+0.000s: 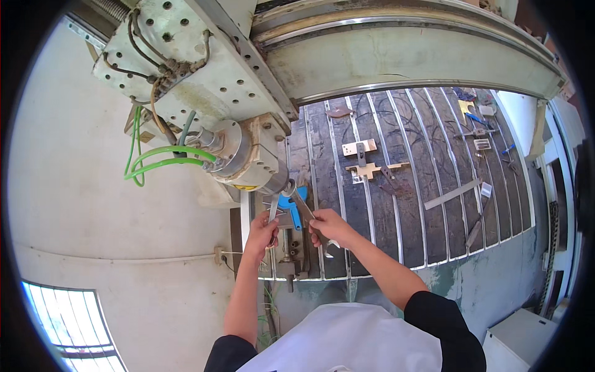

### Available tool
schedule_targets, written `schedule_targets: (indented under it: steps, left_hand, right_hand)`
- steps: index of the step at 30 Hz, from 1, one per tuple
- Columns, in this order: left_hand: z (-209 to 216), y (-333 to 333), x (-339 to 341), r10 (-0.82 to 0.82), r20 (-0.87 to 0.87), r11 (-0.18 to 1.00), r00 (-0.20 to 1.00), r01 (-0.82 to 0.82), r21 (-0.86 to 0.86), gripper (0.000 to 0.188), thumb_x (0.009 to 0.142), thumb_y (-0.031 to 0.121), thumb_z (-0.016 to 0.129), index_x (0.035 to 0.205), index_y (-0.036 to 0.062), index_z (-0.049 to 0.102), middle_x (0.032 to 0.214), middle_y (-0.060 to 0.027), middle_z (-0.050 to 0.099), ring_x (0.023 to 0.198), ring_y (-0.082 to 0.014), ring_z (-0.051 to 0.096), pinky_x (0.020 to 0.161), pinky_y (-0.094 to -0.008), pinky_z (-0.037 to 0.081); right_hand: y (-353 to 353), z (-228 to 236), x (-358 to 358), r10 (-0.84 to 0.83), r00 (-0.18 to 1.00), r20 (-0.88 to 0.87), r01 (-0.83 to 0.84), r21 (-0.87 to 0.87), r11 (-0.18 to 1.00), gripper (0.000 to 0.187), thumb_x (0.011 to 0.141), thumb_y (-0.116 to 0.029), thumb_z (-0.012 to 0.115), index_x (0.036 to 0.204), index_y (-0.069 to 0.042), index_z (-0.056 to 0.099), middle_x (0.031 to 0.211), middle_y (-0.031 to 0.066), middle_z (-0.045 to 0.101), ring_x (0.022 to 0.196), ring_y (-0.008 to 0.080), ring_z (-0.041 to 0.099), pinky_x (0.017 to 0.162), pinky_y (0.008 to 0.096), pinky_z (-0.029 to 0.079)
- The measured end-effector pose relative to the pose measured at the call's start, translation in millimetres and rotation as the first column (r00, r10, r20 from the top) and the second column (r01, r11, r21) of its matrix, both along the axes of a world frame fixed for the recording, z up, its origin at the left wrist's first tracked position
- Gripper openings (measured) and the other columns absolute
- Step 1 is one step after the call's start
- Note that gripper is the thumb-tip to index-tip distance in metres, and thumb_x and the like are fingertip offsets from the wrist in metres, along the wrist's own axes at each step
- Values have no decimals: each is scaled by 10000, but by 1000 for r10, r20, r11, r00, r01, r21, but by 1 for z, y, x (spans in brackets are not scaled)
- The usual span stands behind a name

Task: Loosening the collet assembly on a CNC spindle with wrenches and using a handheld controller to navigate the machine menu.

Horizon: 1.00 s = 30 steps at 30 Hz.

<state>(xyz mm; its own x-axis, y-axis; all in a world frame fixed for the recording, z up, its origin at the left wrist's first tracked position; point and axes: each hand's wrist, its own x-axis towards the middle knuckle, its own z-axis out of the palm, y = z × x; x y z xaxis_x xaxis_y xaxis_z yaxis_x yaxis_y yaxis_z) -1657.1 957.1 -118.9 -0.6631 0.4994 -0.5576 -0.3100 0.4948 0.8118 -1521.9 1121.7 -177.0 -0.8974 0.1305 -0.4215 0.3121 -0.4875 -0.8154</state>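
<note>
My left hand [263, 234] is closed around a slim silver wrench [273, 209], which points up toward the underside of the spindle [263, 155]. A larger open-ended wrench [304, 204] is gripped in my right hand [328, 228]; its upper end meets the spindle's nose [289, 185], and its lower open jaw [332, 249] sticks out below my fingers. Both wrenches come together near the nose, spread in a V. Exactly how the left wrench's tip sits there is too small to tell. Just behind the wrenches is a light blue plastic piece with a handle [295, 214], partly covered.
Green hoses [167, 150] run into the spindle housing. A slotted machine bed [427, 229] stretches right, carrying brass-coloured plates [369, 170], a metal strip [453, 194] and several small tools. The gantry beam [403, 62] crosses above. A metal fixture [289, 268] stands near the bed's front edge.
</note>
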Motion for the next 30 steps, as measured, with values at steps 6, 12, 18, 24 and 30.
schedule_targets:
  steps: [6, 12, 18, 24, 30]
  left_hand:
    - [0, 4, 8, -32, -12, 999, 999, 32, 9, 223, 883, 154, 590, 1062, 30, 540, 602, -46, 541, 465, -150, 555, 405, -260, 412]
    - [-2, 12, 42, -539, -485, 727, 689, 89, -681, 1076, 580, 435, 817, 1325, -98, 253, 1083, -242, 556, 1036, -361, 559, 848, -456, 461]
    - [0, 4, 37, -607, -494, 639, 622, 14, -769, 943, 531, 301, 800, 1232, -97, 312, 1193, -241, 447, 1143, -391, 438, 947, -475, 383]
    - [-28, -7, 27, -678, -682, 561, 273, -407, -721, 641, 561, 98, 687, 1085, -78, 362, 1054, -224, 467, 1004, -393, 469, 936, -466, 376]
    - [-36, -15, 16, -393, -806, 770, 442, -321, -552, 370, 573, 61, 672, 885, -53, 508, 958, -243, 566, 985, -393, 526, 884, -437, 421]
  right_hand:
    - [5, -16, -22, 91, 994, -68, -100, -150, 984, 169, 935, -116, 474, 856, 6, 561, 758, 115, 607, 596, 185, 601, 567, 318, 521]
    - [-23, -34, -34, 87, 991, -98, -120, -421, 899, 317, 951, -289, 510, 1058, 1, 581, 946, 82, 630, 856, 196, 619, 765, 324, 512]
    - [-56, -41, -97, -159, 968, -195, -95, -867, 489, 356, 921, -334, 557, 1095, -24, 573, 1073, 106, 612, 1010, 223, 585, 905, 376, 456]
    - [-80, -46, -145, -213, 977, -24, 66, -912, 405, 194, 876, -231, 628, 847, -51, 562, 767, 79, 591, 787, 242, 593, 805, 399, 501]
    - [-86, -23, -146, -305, 938, 167, 308, -806, 505, 207, 820, -179, 654, 716, -94, 497, 610, 21, 486, 563, 175, 502, 591, 338, 475]
